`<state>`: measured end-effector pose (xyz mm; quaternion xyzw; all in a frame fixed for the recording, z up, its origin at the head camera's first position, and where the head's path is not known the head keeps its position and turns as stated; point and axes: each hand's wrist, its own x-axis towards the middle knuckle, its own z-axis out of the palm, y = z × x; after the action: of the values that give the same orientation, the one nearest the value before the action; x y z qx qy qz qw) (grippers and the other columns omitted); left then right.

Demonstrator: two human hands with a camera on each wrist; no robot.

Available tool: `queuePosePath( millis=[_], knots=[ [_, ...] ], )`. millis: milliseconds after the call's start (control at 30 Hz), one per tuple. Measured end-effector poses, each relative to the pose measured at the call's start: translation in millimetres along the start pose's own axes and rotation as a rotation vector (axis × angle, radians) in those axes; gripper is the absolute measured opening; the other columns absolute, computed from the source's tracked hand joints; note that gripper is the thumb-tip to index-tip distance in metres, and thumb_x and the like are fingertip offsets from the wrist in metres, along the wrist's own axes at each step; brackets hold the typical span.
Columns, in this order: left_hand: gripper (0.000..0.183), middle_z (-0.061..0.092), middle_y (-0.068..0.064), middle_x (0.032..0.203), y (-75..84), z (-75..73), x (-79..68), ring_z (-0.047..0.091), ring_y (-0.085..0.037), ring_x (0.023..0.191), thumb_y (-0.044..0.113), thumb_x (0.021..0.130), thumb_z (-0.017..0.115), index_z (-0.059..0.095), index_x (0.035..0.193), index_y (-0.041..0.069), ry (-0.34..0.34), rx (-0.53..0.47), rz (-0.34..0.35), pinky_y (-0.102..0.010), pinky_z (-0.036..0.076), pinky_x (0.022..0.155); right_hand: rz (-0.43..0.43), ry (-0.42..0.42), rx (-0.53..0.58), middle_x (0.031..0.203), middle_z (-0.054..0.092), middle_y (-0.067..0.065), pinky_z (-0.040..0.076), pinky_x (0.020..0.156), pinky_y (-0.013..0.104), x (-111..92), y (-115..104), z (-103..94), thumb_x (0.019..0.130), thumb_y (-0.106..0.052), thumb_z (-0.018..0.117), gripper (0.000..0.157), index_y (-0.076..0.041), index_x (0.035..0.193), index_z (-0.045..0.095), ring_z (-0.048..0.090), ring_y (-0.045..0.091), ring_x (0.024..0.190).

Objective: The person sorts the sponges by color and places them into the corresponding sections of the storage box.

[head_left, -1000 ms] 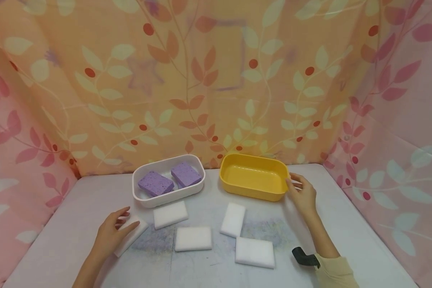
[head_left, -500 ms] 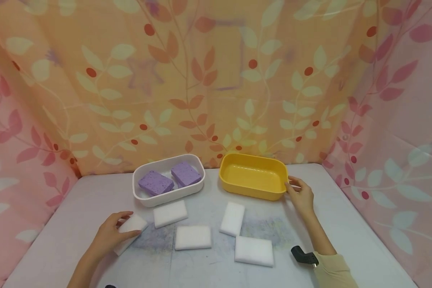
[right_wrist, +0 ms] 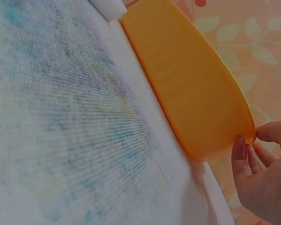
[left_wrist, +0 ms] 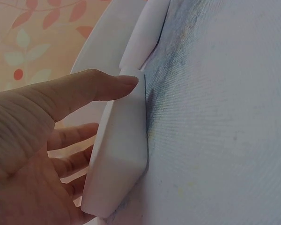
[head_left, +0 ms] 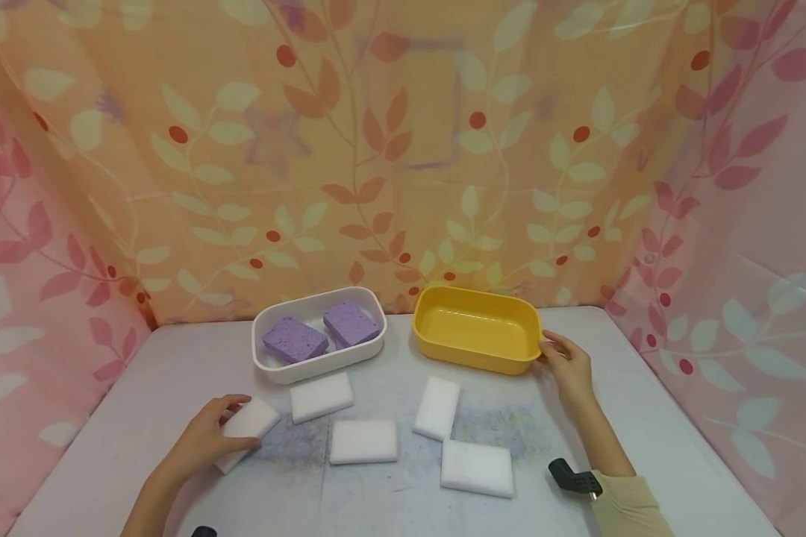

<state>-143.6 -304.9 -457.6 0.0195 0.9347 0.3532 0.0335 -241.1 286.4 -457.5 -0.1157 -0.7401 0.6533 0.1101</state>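
Observation:
My left hand (head_left: 204,440) holds a white sponge (head_left: 254,420) at the left of the table, its thumb along the near edge and its fingers at the far side. In the left wrist view the sponge (left_wrist: 122,140) is tilted up against the thumb, low over the tabletop. Over on the right, my right hand (head_left: 571,369) holds the right end of a yellow plastic tray (head_left: 473,358) with its fingertips at the rim. The right wrist view shows thumb and fingers at the tray's rounded end (right_wrist: 201,93). Nothing lies inside the yellow tray.
A white tray (head_left: 322,369) with two purple sponges (head_left: 295,339) stands left of the yellow one. Several white sponges (head_left: 364,441) lie flat in front of the trays. Floral curtains (head_left: 403,149) enclose the back and sides. A black wrist mount (head_left: 573,477) sits by the right sleeve.
My left hand has closed around the white sponge, with its thumb moving lower along the near edge. The right hand has stayed at the yellow tray's end. The head view has shifted slightly.

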Motion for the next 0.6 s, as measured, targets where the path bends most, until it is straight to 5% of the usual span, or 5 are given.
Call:
queuePosePath(
  millis=[600],
  knots=[
    [0.075, 0.063, -0.024, 0.128, 5.3, -7.0, 0.7, 0.062, -0.040, 0.113, 0.027, 0.082, 0.092, 0.058, 0.139, -0.007, -0.009, 0.021, 0.017, -0.052, 0.055, 0.092, 0.121, -0.060, 0.272, 0.090, 0.070, -0.013, 0.058, 0.084, 0.015, 0.4, -7.2, -3.6, 0.106, -0.008, 0.062, 0.052, 0.008, 0.152, 0.045, 0.066, 0.002, 0.085]
  ],
)
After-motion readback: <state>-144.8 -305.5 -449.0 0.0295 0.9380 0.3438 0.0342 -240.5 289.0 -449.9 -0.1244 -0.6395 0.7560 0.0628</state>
